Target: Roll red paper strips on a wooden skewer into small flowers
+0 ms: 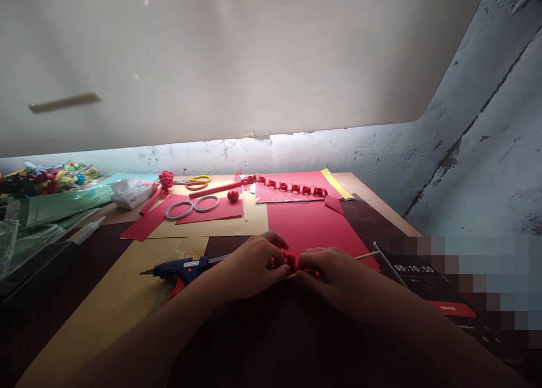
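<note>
Between my two hands is a small red paper piece [289, 260], partly hidden by fingers. My left hand [256, 264] has its thumb and fingers closed on the piece's left side. On the other side, my right hand [324, 266] pinches the red piece and a thin stick [367, 255], whose end sticks out to the right. Just behind the hands lies a large red paper sheet [313, 224]. A blue glue gun [184, 268] with a small red light rests left of my left hand, its nozzle facing left.
Grey-handled scissors [206, 203], yellow-orange scissors [198, 179], a red flower on a stem [165, 180] and a tissue pack [131, 193] lie behind on the left. A row of red curls [294, 188] crosses the back. A phone [432, 286] stands right; a white panel [232, 55] hangs overhead.
</note>
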The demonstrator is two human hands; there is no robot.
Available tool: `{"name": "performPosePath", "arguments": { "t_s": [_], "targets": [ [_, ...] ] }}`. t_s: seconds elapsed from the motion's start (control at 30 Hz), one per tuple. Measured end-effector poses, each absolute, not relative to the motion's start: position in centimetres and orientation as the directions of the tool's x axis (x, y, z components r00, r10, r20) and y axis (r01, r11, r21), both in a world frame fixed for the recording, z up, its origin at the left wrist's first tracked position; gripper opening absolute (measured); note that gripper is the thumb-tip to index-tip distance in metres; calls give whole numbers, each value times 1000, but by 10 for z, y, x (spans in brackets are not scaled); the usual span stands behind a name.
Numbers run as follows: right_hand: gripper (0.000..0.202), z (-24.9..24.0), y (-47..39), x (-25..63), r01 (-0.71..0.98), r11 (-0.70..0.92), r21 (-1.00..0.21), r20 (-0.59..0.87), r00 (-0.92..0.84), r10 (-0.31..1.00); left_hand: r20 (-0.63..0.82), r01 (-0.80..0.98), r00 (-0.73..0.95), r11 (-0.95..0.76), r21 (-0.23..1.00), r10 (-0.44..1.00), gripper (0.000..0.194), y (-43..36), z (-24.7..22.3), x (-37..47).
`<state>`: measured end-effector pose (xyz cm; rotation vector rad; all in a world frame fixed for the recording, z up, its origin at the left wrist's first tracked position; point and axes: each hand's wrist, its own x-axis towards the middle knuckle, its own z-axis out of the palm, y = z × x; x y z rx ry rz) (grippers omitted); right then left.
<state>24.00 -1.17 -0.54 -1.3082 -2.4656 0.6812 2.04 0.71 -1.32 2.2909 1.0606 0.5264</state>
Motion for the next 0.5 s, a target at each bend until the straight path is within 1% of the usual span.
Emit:
{"name": "performPosePath", "arguments": {
  "t_s": [0.1,0.33,0.5],
  "targets": [
    [30,-5,-11,240,707,485,-515,18,-557,830,110,558,621,-536,634,776,22,9,-14,20],
    [30,-8,-10,239,702,479,-527,8,-559,829,100,565,662,-582,585,743,21,6,-7,20],
    [30,-9,-9,239,701,463,-543,-15,-559,829,93,541,687,-593,597,721,22,5,-7,20]
  ]
}}
